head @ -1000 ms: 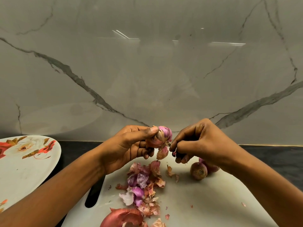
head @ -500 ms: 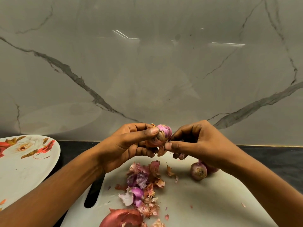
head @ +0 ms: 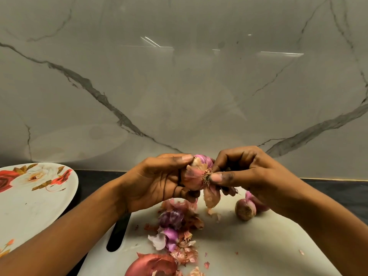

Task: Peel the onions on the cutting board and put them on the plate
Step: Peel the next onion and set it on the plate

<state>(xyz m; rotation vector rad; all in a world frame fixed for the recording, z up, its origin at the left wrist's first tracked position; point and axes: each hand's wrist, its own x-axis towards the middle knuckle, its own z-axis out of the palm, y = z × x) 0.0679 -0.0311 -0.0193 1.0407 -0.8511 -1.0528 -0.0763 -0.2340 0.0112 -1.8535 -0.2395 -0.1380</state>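
Part-peeled onion [head: 196, 173] raised over white cutting board [head: 258, 248], skin flap hanging; two onions [head: 245, 211] on board, right; floral plate [head: 29, 206] left.

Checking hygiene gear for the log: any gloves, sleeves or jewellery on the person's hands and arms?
Both the left hand and right hand are bare: no gloves, rings or watch. Left forearm and right forearm are uncovered to the frame edge, no sleeves. Dark smudges mark the right thumb.
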